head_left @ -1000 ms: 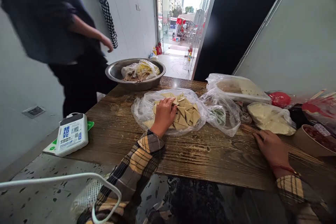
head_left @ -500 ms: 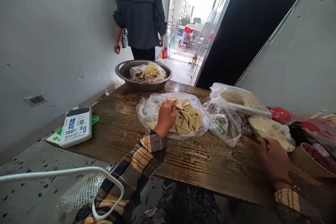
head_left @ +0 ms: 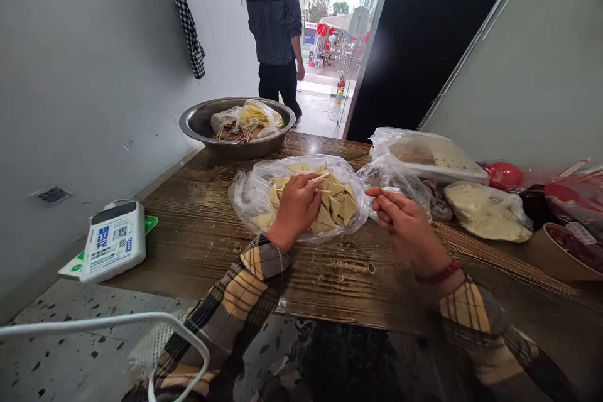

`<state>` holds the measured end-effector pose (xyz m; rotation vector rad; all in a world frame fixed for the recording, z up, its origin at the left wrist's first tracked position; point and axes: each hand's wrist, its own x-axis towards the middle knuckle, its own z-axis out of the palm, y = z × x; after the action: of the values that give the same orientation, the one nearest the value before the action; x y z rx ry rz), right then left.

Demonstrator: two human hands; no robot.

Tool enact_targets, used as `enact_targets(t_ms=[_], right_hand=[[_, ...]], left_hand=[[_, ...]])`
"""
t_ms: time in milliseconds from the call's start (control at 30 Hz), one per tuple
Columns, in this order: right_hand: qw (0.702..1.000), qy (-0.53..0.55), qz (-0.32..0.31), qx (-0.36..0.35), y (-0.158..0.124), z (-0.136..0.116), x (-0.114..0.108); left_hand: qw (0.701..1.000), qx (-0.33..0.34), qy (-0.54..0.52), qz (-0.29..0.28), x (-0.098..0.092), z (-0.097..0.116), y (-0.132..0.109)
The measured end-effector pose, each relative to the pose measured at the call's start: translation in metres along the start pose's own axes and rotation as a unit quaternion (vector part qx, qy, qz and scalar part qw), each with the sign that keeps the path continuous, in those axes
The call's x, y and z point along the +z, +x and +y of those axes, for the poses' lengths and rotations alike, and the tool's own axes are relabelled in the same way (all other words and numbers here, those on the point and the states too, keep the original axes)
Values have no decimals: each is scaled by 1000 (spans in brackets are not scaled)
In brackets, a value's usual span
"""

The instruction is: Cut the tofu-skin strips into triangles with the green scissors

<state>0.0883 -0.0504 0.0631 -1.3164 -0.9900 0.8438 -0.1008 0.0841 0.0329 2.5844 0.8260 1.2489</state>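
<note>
Beige triangular pieces that look like tofu lie heaped on an opened clear plastic bag on the wooden table. My left hand is over the heap's left side, fingers bent down, with a pale piece at the fingertips. Its underside is hidden. Just right of the bag, my right hand is closed in a pinch. A short orange-brown tip, like a stick's end, pokes out leftward from its fingers; the rest is hidden. A bundle of thin wooden skewers lies to the right of this hand.
A metal basin with bagged food and skewers stands at the back left. A white device sits at the left edge. Bagged food, a covered tray and a paper bowl line the right. A person is near the doorway.
My right hand has moved left from beside the skewers to the tofu heap's right side. My left hand stays over the heap. The person behind is farther off, and the view has shifted.
</note>
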Motion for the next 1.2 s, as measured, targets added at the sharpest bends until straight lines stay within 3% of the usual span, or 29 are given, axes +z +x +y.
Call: enact_targets(t_ms=[67,167,267,533,700,833,1067,1200], right_hand=[[994,106,-7,39,6,3,7],[988,144,10,50,13,18,7],[991,122,29,39,19,36,4],[996,53,74,3,26,53,-8],[995,37,90,-17,28,52,-11],[995,29,92,-28,29,52,-11],[996,16,83,-41,28,51,-8],[996,6,74,-45,27,51,-8]], left_hand=[[999,26,13,-23,1,3,-1],[995,62,33,-69,4,6,-1],[991,77,35,-101,6,8,-1],[993,54,67,-84,13,20,5],[975,113,106,-159,28,43,16],[964,111,126,-207,36,49,19],[982,66,67,-165,31,37,16],[992,2,-45,-114,21,29,16]])
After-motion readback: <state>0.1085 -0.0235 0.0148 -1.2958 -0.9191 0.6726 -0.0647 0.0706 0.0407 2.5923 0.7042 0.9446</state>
